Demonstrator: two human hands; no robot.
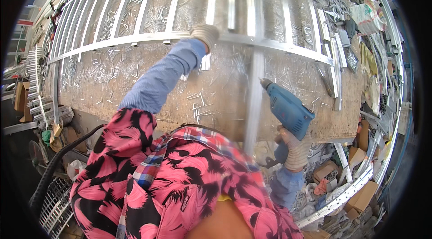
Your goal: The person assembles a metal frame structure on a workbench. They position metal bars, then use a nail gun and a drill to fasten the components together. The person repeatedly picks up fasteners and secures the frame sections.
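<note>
My right hand (pixel 294 149), in a knitted glove, is wrapped around the handle of a blue power drill (pixel 291 108). The drill's bit points up and left, close to a long metal bar (pixel 255 104) that runs from the far side towards my body. Out ahead, my gloved left hand (pixel 205 34) is closed over the long metal cross rail (pixel 135 41) of a frame; its fingertips are hidden. Parallel metal slats (pixel 175 2) meet this rail and extend away from me. A slat's short end (pixel 206 62) shows just below my left hand.
Loose rivets or nails (pixel 199 109) are scattered over the wooden worktop (pixel 222 117). To the right lie metal offcuts (pixel 339 49), a white sack (pixel 368 17) and cardboard boxes (pixel 361 196). A black cable (pixel 64 154) passes at my left. Metal pieces are stacked (pixel 35 73) beyond the left edge.
</note>
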